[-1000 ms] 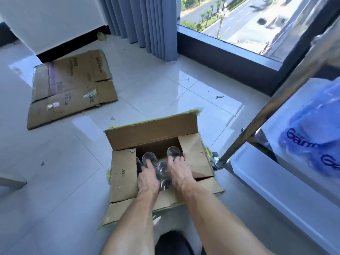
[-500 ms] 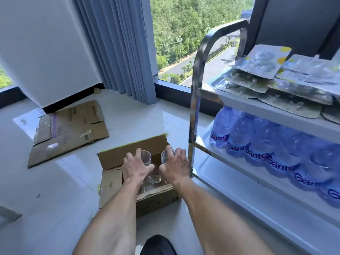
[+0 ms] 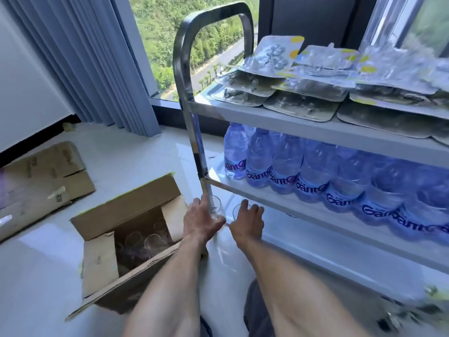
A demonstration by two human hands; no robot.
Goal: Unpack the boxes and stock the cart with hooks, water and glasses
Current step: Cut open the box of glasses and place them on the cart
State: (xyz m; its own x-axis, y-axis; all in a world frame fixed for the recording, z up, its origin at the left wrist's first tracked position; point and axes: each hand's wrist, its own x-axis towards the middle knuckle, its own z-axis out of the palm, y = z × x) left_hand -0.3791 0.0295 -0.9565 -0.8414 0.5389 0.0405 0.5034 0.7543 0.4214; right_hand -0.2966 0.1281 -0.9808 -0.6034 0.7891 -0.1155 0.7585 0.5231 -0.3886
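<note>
Left hand (image 3: 202, 221) and right hand (image 3: 247, 221) each gripped a drinking glass (image 3: 215, 206) beside the cart post (image 3: 204, 181); glass could knock the post and chip

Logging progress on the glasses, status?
Left hand grips a glass; right hand grips another glass, both at the cart's bottom shelf. More glasses in the box. Cart post beside the left glass.

Brown open cardboard box (image 3: 126, 224) at lower left held clear glasses (image 3: 145, 239), translucent blue water bottles (image 3: 286, 164) bore purple-and-white lettering at right centre, silvery hook packs (image 3: 301, 103) with yellow spots sat upper right, shiny steel cart (image 3: 192, 132), grey-blue curtain (image 3: 92, 59) hung upper left, white glossy floor (image 3: 38, 268).
</note>
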